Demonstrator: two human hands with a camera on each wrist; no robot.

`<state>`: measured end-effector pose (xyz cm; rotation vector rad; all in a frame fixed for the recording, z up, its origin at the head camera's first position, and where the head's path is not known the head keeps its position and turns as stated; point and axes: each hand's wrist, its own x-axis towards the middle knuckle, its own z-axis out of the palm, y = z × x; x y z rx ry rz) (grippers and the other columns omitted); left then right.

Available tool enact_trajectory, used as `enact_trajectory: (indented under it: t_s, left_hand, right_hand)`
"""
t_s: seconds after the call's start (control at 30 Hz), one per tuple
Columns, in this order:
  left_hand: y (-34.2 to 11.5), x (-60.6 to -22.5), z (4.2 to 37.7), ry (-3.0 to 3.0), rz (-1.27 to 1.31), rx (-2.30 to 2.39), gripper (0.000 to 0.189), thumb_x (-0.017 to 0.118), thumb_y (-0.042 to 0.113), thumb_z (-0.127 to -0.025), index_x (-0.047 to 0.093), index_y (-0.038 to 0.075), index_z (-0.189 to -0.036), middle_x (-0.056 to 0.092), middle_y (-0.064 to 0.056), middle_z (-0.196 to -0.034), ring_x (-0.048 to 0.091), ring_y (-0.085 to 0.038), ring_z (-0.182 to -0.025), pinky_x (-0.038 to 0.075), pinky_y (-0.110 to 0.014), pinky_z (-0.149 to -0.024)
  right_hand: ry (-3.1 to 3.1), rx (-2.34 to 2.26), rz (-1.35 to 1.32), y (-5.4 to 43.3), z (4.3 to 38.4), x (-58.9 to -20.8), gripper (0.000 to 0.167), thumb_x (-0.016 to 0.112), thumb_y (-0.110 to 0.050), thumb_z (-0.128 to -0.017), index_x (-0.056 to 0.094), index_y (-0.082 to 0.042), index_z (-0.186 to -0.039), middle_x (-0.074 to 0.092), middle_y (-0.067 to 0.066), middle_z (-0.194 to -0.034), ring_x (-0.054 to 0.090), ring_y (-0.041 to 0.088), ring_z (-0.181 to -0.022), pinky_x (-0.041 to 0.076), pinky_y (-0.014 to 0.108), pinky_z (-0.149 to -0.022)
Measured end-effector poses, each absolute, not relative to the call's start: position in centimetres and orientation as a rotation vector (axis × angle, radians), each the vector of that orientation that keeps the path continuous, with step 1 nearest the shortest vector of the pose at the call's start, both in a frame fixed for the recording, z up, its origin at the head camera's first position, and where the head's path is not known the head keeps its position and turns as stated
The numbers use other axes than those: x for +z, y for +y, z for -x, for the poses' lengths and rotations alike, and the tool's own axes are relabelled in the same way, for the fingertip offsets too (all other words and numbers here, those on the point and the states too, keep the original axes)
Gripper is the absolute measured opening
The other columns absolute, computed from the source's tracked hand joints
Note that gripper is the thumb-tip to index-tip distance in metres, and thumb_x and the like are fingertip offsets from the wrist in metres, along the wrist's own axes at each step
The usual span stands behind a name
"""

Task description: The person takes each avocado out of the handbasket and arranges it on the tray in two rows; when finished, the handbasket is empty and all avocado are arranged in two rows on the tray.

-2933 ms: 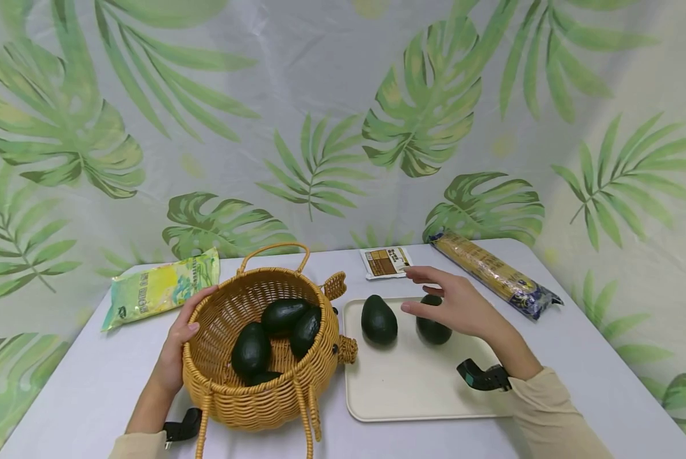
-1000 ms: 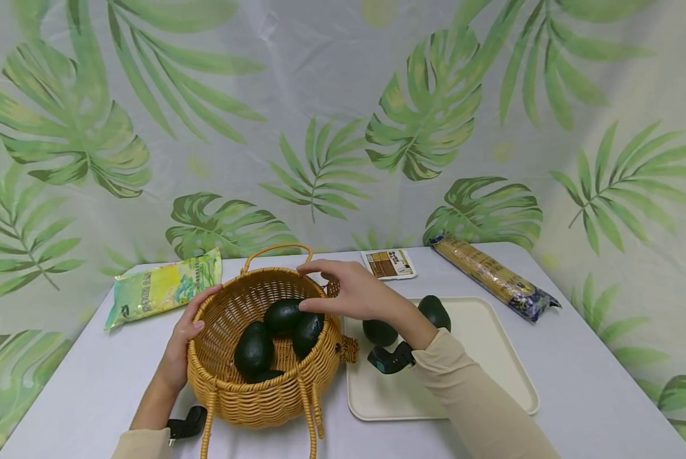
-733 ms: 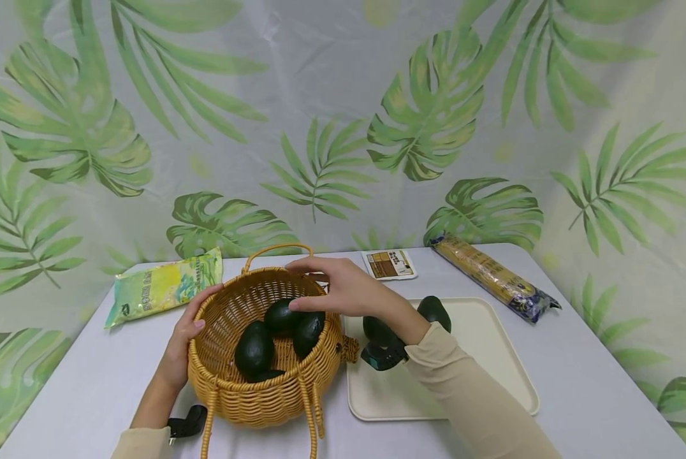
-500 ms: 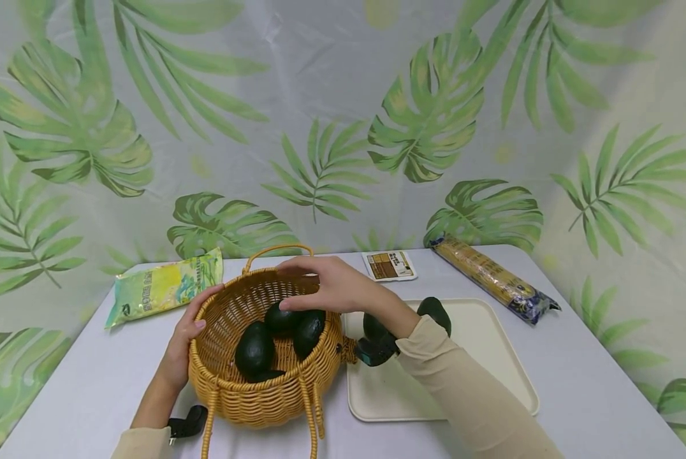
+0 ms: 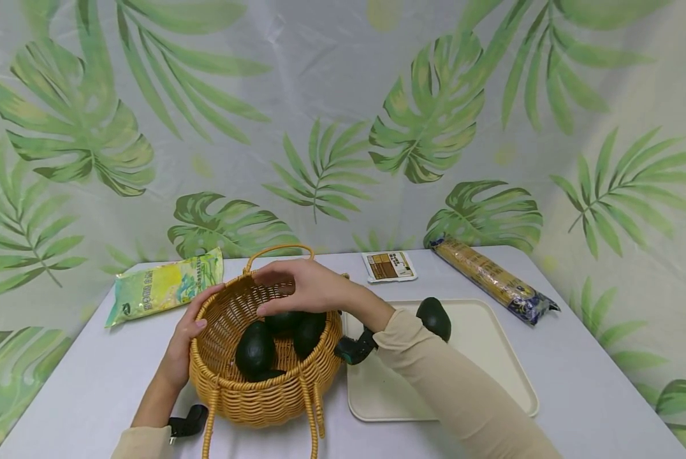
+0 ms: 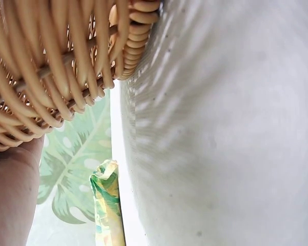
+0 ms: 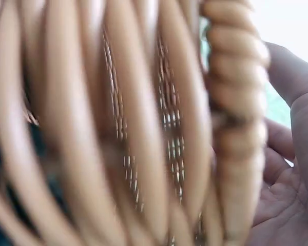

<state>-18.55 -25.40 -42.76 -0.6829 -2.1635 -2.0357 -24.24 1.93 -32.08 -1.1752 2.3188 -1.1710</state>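
A wicker basket (image 5: pixel 262 405) with an animal face on its right side holds several dark green avocados (image 5: pixel 255 350). My left hand (image 5: pixel 185 338) grips the basket's left side, thumb at the rim. Above the basket's far right part is my right hand (image 5: pixel 305 287), its thumb and fingers spread apart with nothing between them. In the right wrist view that hand (image 7: pixel 290 200) shows beyond the coiled rim (image 7: pixel 238 77). One avocado (image 5: pixel 433 319) sits on the cream tray (image 5: pixel 389 405); my right wrist and sleeve cover the tray's left part.
A green and yellow bag (image 5: pixel 162 287) lies behind my left hand. At the back are a small brown and white packet (image 5: pixel 389 266) and a long bag of noodles (image 5: pixel 492 277). The basket's tall handle (image 5: pixel 280 247) stands up at its far side.
My right hand has moved left from over the tray to over the basket. Its arm now hides one tray avocado seen earlier. My left hand stays at the basket's side.
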Motion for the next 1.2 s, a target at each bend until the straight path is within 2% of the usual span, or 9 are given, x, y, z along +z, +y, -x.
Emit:
enact_trajectory:
  t_s: [0.27,0.4,0.57,0.9,1.2]
  left_hand:
    - [-25.4,-42.7,18.5,-2.172,0.679,-2.029,0.058,0.026,0.022,-0.103,0.033,0.012,-0.16,0.041,-0.003,-0.153,0.046,-0.018,-0.136,0.048,-0.024,-0.1]
    - [-25.3,-42.7,18.5,-2.171,0.685,-2.023,0.058,0.026,0.021,-0.103,0.033,0.011,-0.159,0.041,-0.002,-0.152,0.046,-0.018,-0.135,0.048,-0.024,-0.099]
    - [-25.3,-42.7,18.5,-2.158,0.693,-2.032,0.057,0.026,0.02,-0.103,0.033,0.011,-0.159,0.042,-0.001,-0.151,0.047,-0.019,-0.135,0.048,-0.025,-0.099]
    - [-25.5,-42.6,18.4,-2.126,0.701,-2.076,0.057,0.026,0.019,-0.102,0.034,0.012,-0.159,0.042,-0.002,-0.15,0.049,-0.015,-0.132,0.051,-0.026,-0.098]
    - [-25.4,-42.6,18.5,-2.154,0.679,-2.052,0.057,0.026,0.021,-0.103,0.034,0.013,-0.159,0.042,-0.004,-0.151,0.05,-0.019,-0.133,0.051,-0.028,-0.097]
  right_hand:
    - [2.267,-1.177,1.179,0.2,23.9,-31.9,0.063,0.079,-0.028,-0.092,0.055,-0.008,-0.146,0.062,0.007,-0.144,0.059,0.02,-0.134,0.05,0.025,-0.102]
    - [2.251,-1.182,1.13,-0.3,24.0,-32.5,0.064,0.08,-0.028,-0.091,0.055,-0.008,-0.147,0.062,0.005,-0.143,0.059,0.014,-0.132,0.049,0.021,-0.1]
    - [2.264,-1.129,1.126,-0.7,24.2,-33.2,0.064,0.08,-0.03,-0.091,0.056,-0.008,-0.146,0.062,0.004,-0.144,0.06,0.008,-0.129,0.049,0.022,-0.102]
    - [2.293,-0.841,1.169,-2.0,24.0,-34.0,0.069,0.077,-0.037,-0.092,0.051,-0.011,-0.15,0.06,0.001,-0.146,0.058,0.009,-0.131,0.046,0.019,-0.103]
    - [2.34,-0.622,1.168,-2.5,23.8,-34.3,0.074,0.08,-0.04,-0.09,0.049,-0.014,-0.153,0.06,0.0,-0.146,0.059,0.011,-0.13,0.044,0.019,-0.104]
